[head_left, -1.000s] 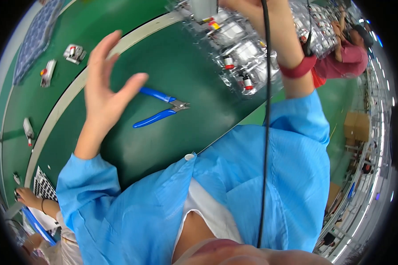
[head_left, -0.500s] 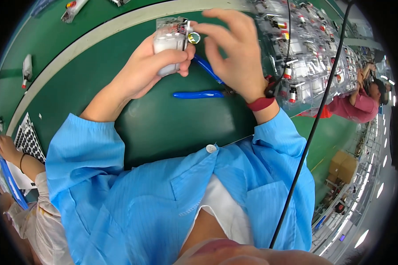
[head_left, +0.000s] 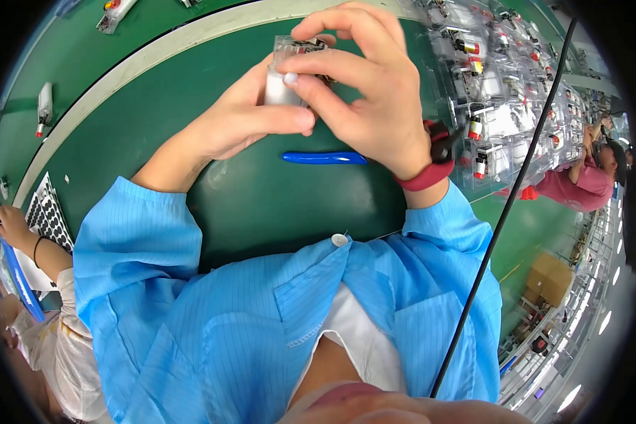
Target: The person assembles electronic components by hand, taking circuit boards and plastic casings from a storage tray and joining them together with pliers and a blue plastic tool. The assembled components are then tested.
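Observation:
My left hand (head_left: 251, 116) grips a small white plastic device with a clear upper part (head_left: 284, 90), above the green work surface. My right hand (head_left: 374, 92) is closed over the device from the right, thumb and fingers against its front and top. A small white round bit (head_left: 290, 78) shows at the right fingertips; whether it belongs to the device I cannot tell. The right fingers hide much of the device's right side and some dark inner parts. Below the hands lies a blue-handled hand tool (head_left: 325, 157), one handle showing and the rest covered by my right hand.
Clear trays (head_left: 502, 106) with several similar white units and red-ended parts are stacked at right. Beyond a pale rail (head_left: 85, 109), a white unit (head_left: 44, 109) lies at left. A co-worker's hand (head_left: 14, 226) is beside a sheet of black dots (head_left: 48, 212). A black cable (head_left: 505, 212) crosses at right.
My right hand has moved left and closed onto the device. The device has shifted slightly right and down in my left hand. One blue handle has gone out of sight behind my hands.

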Motion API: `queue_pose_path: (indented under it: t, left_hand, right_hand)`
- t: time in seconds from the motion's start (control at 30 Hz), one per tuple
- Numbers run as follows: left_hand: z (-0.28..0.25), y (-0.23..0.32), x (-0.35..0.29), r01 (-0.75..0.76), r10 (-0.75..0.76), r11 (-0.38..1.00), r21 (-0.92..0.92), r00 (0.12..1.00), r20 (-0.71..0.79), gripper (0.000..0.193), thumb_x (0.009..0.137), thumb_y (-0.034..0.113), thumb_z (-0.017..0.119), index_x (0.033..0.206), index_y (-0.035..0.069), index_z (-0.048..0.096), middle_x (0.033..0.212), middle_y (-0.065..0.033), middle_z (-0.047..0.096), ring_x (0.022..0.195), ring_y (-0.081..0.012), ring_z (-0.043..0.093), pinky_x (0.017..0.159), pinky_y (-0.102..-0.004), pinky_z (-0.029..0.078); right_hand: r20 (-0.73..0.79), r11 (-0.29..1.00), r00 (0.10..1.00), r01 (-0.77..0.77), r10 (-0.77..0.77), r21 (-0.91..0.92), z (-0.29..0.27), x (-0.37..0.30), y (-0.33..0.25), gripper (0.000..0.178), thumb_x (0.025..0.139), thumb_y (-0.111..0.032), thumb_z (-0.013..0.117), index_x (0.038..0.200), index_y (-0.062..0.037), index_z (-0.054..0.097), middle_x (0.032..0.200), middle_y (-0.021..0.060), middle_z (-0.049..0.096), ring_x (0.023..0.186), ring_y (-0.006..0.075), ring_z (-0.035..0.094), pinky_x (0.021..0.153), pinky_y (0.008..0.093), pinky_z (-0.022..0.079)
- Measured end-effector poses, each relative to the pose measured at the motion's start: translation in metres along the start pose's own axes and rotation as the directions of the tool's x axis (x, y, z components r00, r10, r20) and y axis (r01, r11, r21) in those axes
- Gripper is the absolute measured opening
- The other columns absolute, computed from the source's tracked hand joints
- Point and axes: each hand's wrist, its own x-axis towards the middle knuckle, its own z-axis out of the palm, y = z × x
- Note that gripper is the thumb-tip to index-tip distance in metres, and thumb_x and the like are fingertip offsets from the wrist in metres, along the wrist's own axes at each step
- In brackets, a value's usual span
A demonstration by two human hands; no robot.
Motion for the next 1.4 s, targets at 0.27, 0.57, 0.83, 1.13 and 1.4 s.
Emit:
queue_pose_path:
  t: [0.27,0.57,0.83,1.13,1.4]
  left_hand:
    - [-0.012,-0.008,0.007,-0.038,0.028,0.997,0.070,0.990,0.139,0.061,0.091,0.046,0.058,0.128,0.002,0.041,0.095,-0.0056,0.055,0.083,-0.0139,0.057,0.072,-0.0282,0.048]
    - [-0.010,-0.009,0.014,-0.085,0.047,0.987,0.135,0.964,0.261,0.058,0.091,0.036,0.062,0.132,0.002,0.041,0.098,-0.0055,0.056,0.086,-0.0130,0.058,0.073,-0.0271,0.047]
    - [-0.002,-0.011,0.016,-0.279,0.397,0.523,0.806,0.916,0.059,0.066,0.080,0.003,0.063,0.140,0.011,0.037,0.115,-0.0138,0.060,0.096,-0.0283,0.063,0.080,-0.0345,0.050]
    - [-0.004,-0.012,0.014,-0.182,0.351,0.473,0.862,0.936,0.005,0.060,0.079,0.008,0.063,0.135,0.005,0.042,0.114,-0.0180,0.061,0.100,-0.0358,0.062,0.083,-0.0390,0.051]
    - [-0.002,-0.014,0.013,-0.256,0.358,0.435,0.863,0.929,0.095,0.058,0.077,0.003,0.058,0.133,-0.001,0.041,0.122,-0.0215,0.056,0.107,-0.0386,0.058,0.089,-0.0414,0.049]
  right_hand:
    - [0.278,0.753,0.721,-0.658,0.635,-0.010,-0.040,0.032,-0.047,0.021,0.063,-0.003,0.072,0.084,-0.0092,0.070,0.100,0.0017,0.064,0.102,0.0273,0.053,0.087,0.0360,0.044]
    - [0.021,0.931,0.980,-0.196,0.199,0.307,-0.020,-0.011,-0.010,0.017,0.067,-0.003,0.071,0.083,-0.0066,0.065,0.097,0.0056,0.059,0.094,0.0283,0.052,0.083,0.0367,0.041]
    - [0.286,0.749,0.697,-0.647,0.657,-0.144,-0.047,0.047,-0.056,0.024,0.060,-0.004,0.073,0.083,-0.0039,0.066,0.101,0.0050,0.061,0.098,0.0275,0.053,0.084,0.0335,0.043]
    - [0.366,0.749,0.666,-0.642,0.650,-0.161,-0.052,0.053,-0.052,0.024,0.062,-0.003,0.069,0.086,-0.0035,0.066,0.103,0.0069,0.061,0.101,0.0290,0.052,0.087,0.0351,0.042]
    - [0.482,0.723,0.594,-0.679,0.644,-0.129,-0.058,0.057,-0.048,0.021,0.066,-0.002,0.071,0.086,-0.0065,0.066,0.099,0.0051,0.059,0.103,0.0295,0.050,0.090,0.0378,0.040]
